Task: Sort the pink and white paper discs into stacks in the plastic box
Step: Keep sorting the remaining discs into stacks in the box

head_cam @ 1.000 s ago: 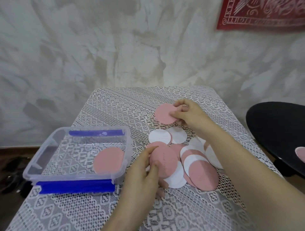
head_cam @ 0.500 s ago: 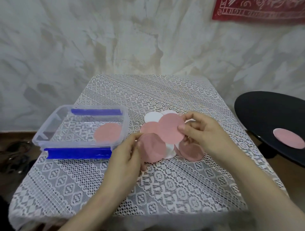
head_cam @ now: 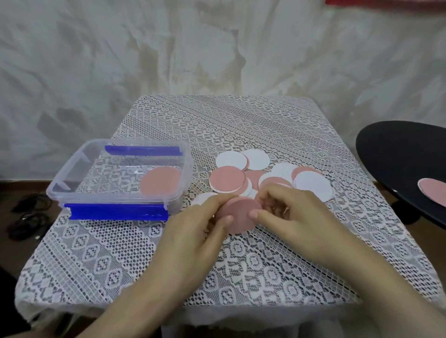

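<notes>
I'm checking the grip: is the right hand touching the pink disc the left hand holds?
Touching. The head view shows the thumb of the right hand pressed on the pink disc; the left hand pinches it too.

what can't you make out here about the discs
Head view only:
How many held pink discs: left hand and right hand cover the edges.
Lower discs in the loose pile: upper discs overlap them.
The red hanging: cut by the top edge.
The dark tangle on floor: too dim.

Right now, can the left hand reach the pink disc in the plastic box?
Probably yes: the boxed pink disc lies in the open-topped plastic box close beside the left hand, nothing between. That hand is pinching the held pink disc.
</notes>
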A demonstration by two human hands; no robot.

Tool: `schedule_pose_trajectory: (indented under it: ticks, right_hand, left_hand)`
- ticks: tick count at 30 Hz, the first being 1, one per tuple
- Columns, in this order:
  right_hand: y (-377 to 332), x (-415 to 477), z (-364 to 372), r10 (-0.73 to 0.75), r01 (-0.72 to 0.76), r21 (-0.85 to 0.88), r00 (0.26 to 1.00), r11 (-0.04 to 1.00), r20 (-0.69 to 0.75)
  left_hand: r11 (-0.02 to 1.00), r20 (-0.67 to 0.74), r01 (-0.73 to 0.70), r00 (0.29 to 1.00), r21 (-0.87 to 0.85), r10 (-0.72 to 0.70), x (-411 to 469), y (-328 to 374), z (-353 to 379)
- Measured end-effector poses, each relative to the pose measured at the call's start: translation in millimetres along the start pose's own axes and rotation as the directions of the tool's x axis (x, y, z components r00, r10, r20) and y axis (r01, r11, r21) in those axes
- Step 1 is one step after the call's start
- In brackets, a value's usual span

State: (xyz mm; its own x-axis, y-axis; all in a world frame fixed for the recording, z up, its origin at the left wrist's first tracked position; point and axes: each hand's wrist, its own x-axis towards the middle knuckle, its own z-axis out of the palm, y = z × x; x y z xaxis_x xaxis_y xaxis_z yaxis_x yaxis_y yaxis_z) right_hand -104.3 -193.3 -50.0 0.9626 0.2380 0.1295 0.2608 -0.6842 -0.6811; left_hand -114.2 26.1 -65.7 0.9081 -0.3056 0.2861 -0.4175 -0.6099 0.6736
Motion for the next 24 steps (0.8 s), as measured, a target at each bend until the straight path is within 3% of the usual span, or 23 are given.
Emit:
schedule_pose_trajectory:
  ticks: [3,7,9,12,16,20,24]
  right_hand:
    - [3.0,-7.8,6.2,0.005,-0.003,-0.034,0.999,0.999,0.052]
    - [-1.3,-13.7,12.1,-0.073,0.073,0.0,0.997,0.997,-0.008]
    - [-2.4,-13.5,12.0,-0.131,0.126,-0.079,0.99,0.989,-0.058]
    - [0.6,-13.4,13.3,-0.144,0.142,-0.232,0.99,0.962,0.006]
    - [-3.5,-14.6,11.3,-0.201,0.186,-0.235,0.979,0.954,-0.042]
    - [-3.1,-12.1,13.6,-0.139,0.151,-0.268,0.988,0.952,0.061]
    - [-4.2,-12.0,12.5,-0.154,0.157,-0.277,0.988,0.948,0.033]
  left_hand:
    - [0.989,0.043,-0.006,0.999,0.151,0.0,-2.1,-2.2,1.4]
    - [0.997,0.012,-0.039,0.999,0.062,0.039,-0.8,4.1,1.3]
    - [0.996,-0.004,-0.061,0.998,0.06,0.062,1.7,4.2,3.2]
    - [0.99,0.044,-0.084,0.996,0.111,0.08,3.2,-0.6,7.9]
    - [0.988,-0.01,-0.105,0.994,0.117,0.106,3.5,1.7,5.7]
    - [0.986,0.046,-0.073,0.997,0.147,0.067,6.7,-1.6,13.6]
    - [0.993,0.054,-0.04,0.998,0.108,0.034,5.9,-2.1,12.8]
